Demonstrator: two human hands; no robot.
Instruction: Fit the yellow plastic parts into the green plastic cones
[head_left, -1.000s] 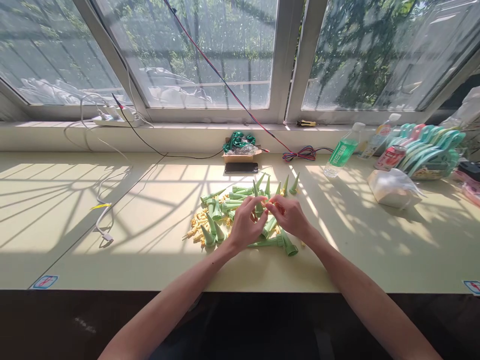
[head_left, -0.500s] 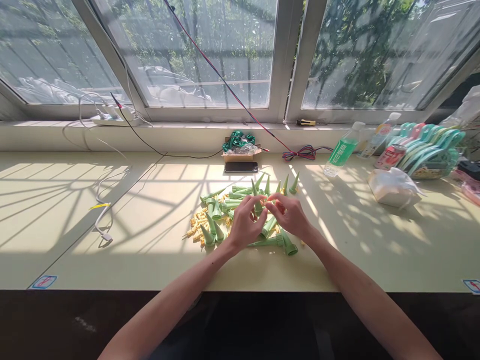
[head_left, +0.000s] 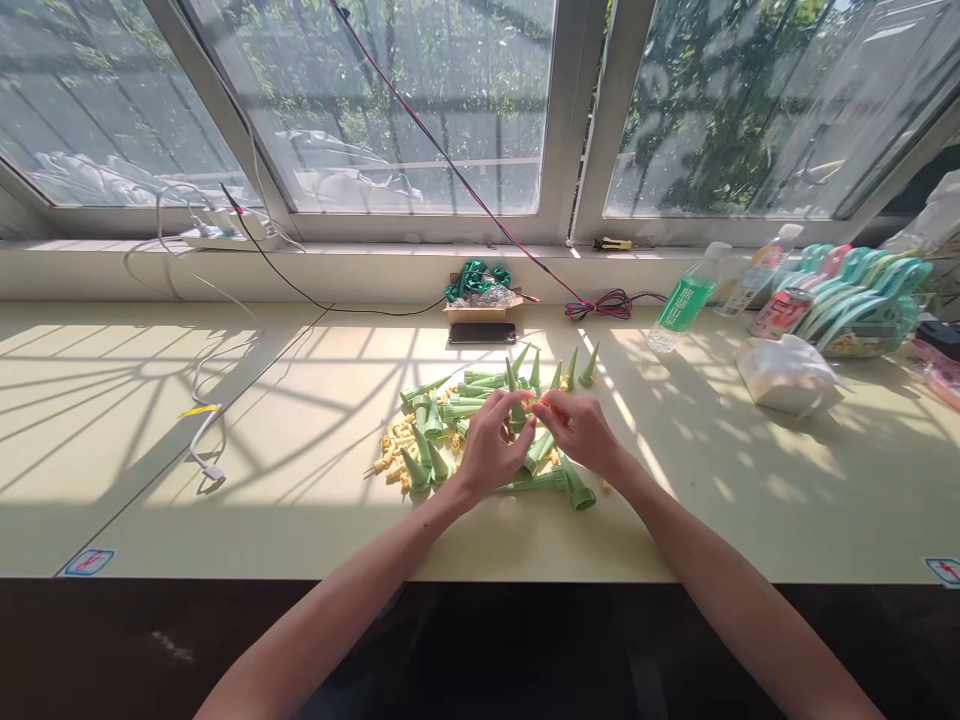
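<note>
My left hand (head_left: 496,445) and my right hand (head_left: 576,430) meet over a heap of green and yellow plastic parts on the table. The right fingers are pinched together around a small yellow piece (head_left: 535,402), mostly hidden by the fingertips. Curled fingers of the left hand come up to the same spot from the other side; what they grip is hidden. A pointed green cone (head_left: 514,385) rises just behind the left fingers. Several other green hollow spikes (head_left: 577,487) lie or stand around, and small yellow valve-like pieces (head_left: 391,450) are piled at the left.
Beyond the heap lie a black phone (head_left: 482,333) and a small cardboard box (head_left: 480,312) with green ribbon. A coiled cable (head_left: 604,305), plastic bottle (head_left: 682,305), tissue pack (head_left: 789,375) and pastel hangers (head_left: 862,300) stand toward the right. A white cable (head_left: 201,430) crosses the left side.
The right hand's fingers have shifted very slightly at the pinch. The left hand and the parts on the table look the same.
</note>
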